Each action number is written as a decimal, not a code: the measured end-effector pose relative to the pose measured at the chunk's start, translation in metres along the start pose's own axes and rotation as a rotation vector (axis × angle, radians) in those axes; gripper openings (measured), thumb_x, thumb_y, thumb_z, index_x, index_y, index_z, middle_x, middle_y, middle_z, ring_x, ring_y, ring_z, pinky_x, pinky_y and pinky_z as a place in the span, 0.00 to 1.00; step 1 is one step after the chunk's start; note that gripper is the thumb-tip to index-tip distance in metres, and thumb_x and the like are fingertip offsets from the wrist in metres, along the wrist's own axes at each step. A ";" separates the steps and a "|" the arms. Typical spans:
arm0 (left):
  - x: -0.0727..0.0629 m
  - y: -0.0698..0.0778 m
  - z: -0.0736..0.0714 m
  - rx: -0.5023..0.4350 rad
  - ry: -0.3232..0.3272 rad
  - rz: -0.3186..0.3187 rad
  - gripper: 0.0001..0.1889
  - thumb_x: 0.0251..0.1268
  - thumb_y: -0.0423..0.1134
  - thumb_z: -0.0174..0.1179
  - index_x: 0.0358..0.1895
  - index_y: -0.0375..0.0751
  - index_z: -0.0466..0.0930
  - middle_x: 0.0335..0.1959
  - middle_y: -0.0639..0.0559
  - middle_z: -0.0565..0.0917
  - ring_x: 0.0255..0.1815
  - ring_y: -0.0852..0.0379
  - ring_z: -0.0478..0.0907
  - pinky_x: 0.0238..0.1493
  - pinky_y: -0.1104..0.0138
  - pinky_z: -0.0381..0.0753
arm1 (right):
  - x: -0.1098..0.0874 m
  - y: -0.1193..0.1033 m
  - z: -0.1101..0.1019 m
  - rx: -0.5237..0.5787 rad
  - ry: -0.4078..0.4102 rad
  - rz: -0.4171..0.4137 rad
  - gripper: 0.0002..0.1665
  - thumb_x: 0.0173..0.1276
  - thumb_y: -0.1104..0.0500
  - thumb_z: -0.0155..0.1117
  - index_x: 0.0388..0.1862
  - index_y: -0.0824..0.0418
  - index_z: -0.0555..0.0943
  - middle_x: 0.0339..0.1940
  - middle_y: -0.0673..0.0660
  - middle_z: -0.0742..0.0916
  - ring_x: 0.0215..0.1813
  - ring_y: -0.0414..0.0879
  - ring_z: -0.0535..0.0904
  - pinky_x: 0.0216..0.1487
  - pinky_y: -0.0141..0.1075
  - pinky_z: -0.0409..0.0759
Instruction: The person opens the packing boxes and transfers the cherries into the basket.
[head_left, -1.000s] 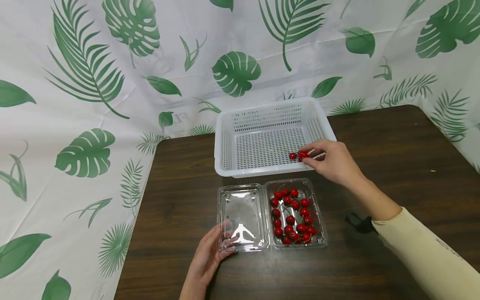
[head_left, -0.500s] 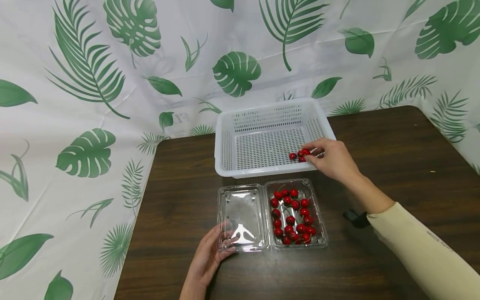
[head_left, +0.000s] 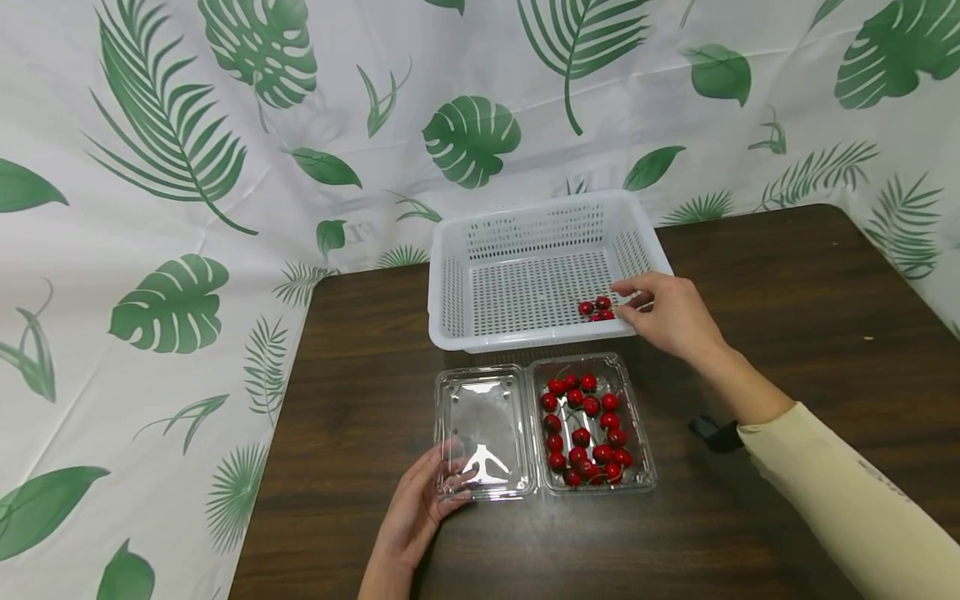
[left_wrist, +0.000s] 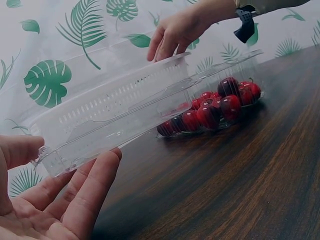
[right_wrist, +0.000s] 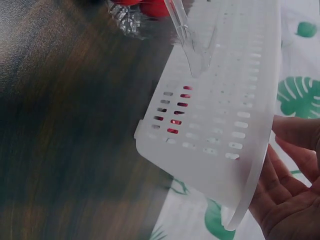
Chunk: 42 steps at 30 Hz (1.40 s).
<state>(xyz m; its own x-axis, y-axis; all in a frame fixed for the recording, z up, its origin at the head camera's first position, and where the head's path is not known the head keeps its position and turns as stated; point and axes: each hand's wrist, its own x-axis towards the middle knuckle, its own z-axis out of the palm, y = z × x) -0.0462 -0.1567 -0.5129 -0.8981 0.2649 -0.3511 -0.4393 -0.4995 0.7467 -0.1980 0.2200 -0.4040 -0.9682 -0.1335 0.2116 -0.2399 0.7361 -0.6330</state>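
My left hand (head_left: 411,508) pinches the near left edge of the clear lid (head_left: 486,417) of a plastic clamshell. In the left wrist view the thumb lies on top and the fingers (left_wrist: 95,185) underneath, with the lid tilted up. The clamshell's tray (head_left: 638,429) holds many red cherries (head_left: 591,406) with stems. Behind it stands a white perforated basket (head_left: 525,339) with several cherries (head_left: 586,308) in its near right corner. My right hand (head_left: 671,312) hovers over that corner, fingers loosely bent and parted, holding nothing visible.
A dark wood-grain table (head_left: 360,400) carries everything. White cloth (head_left: 285,225) with green leaf prints hangs behind it and along its left side. A black strap (head_left: 714,434) sits at the right wrist by the cream sleeve (head_left: 832,483).
The right hand has let go of cherries, which now lie in the basket's corner, and its fingers have drawn slightly right. The left hand keeps its place on the lid.
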 end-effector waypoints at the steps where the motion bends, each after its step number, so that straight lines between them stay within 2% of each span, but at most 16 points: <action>1: 0.000 0.000 0.000 0.001 -0.001 0.001 0.26 0.79 0.44 0.47 0.70 0.31 0.63 0.46 0.43 0.81 0.50 0.48 0.83 0.46 0.62 0.86 | 0.000 -0.001 0.000 0.002 0.002 -0.003 0.18 0.63 0.65 0.70 0.52 0.67 0.83 0.48 0.67 0.85 0.40 0.59 0.85 0.34 0.50 0.85; 7: 0.001 0.000 0.000 -0.003 -0.003 0.000 0.24 0.79 0.44 0.47 0.69 0.32 0.65 0.46 0.43 0.81 0.50 0.48 0.83 0.46 0.62 0.86 | -0.006 -0.006 -0.001 0.023 0.059 -0.046 0.16 0.62 0.66 0.71 0.49 0.67 0.85 0.47 0.65 0.86 0.39 0.58 0.85 0.37 0.53 0.86; 11: 0.001 0.000 0.000 -0.002 -0.013 0.005 0.24 0.80 0.43 0.47 0.69 0.31 0.64 0.47 0.43 0.81 0.50 0.49 0.83 0.46 0.62 0.86 | -0.013 -0.017 -0.001 0.032 0.131 -0.092 0.14 0.60 0.67 0.71 0.46 0.65 0.86 0.44 0.61 0.87 0.37 0.54 0.85 0.36 0.51 0.86; 14: 0.001 0.000 0.000 -0.006 -0.011 0.006 0.23 0.80 0.43 0.47 0.68 0.32 0.65 0.47 0.42 0.81 0.50 0.48 0.83 0.46 0.62 0.86 | -0.021 -0.025 0.001 0.051 0.134 -0.135 0.13 0.60 0.67 0.72 0.45 0.65 0.86 0.42 0.59 0.87 0.34 0.50 0.84 0.35 0.49 0.86; 17: 0.001 0.000 0.000 -0.012 -0.004 0.004 0.22 0.79 0.43 0.47 0.67 0.32 0.66 0.47 0.42 0.81 0.49 0.48 0.83 0.45 0.62 0.86 | -0.030 -0.034 0.006 0.060 0.053 -0.157 0.13 0.60 0.66 0.72 0.45 0.64 0.86 0.41 0.57 0.88 0.33 0.47 0.84 0.34 0.46 0.86; 23: 0.000 0.000 0.000 -0.009 0.008 0.005 0.22 0.80 0.42 0.46 0.67 0.32 0.67 0.47 0.41 0.81 0.49 0.47 0.83 0.45 0.61 0.86 | -0.046 -0.042 0.030 0.056 -0.213 -0.147 0.13 0.60 0.64 0.73 0.45 0.61 0.86 0.39 0.53 0.88 0.35 0.42 0.82 0.35 0.39 0.83; 29: 0.000 0.000 0.001 -0.011 0.012 0.006 0.22 0.80 0.42 0.46 0.68 0.32 0.67 0.47 0.41 0.81 0.50 0.46 0.83 0.46 0.61 0.86 | -0.060 -0.043 0.059 0.026 -0.409 -0.157 0.17 0.60 0.63 0.73 0.49 0.61 0.85 0.38 0.52 0.86 0.27 0.36 0.75 0.28 0.32 0.77; 34: 0.000 -0.001 0.001 0.008 0.004 0.009 0.25 0.80 0.43 0.46 0.70 0.30 0.63 0.47 0.42 0.81 0.50 0.48 0.83 0.46 0.62 0.86 | -0.068 -0.044 0.078 -0.019 -0.476 -0.170 0.18 0.59 0.62 0.74 0.49 0.61 0.86 0.42 0.53 0.87 0.29 0.34 0.75 0.36 0.35 0.80; 38: 0.000 0.000 0.001 0.015 -0.001 0.004 0.24 0.80 0.43 0.46 0.70 0.31 0.64 0.47 0.43 0.81 0.50 0.48 0.82 0.46 0.62 0.85 | -0.072 -0.044 0.086 -0.029 -0.477 -0.170 0.17 0.58 0.62 0.75 0.48 0.60 0.86 0.45 0.54 0.87 0.34 0.40 0.79 0.42 0.41 0.82; 42: -0.001 0.001 0.001 0.011 -0.004 0.000 0.22 0.80 0.43 0.47 0.67 0.34 0.68 0.47 0.43 0.81 0.51 0.48 0.82 0.46 0.62 0.86 | -0.074 -0.044 0.091 -0.029 -0.465 -0.170 0.16 0.59 0.60 0.75 0.46 0.60 0.86 0.45 0.54 0.87 0.38 0.43 0.80 0.44 0.43 0.83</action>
<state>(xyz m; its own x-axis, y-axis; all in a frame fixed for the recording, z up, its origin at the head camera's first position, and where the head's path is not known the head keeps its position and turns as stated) -0.0460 -0.1560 -0.5115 -0.8980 0.2681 -0.3489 -0.4389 -0.4905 0.7528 -0.1224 0.1375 -0.4593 -0.8462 -0.5306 -0.0485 -0.4019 0.6954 -0.5958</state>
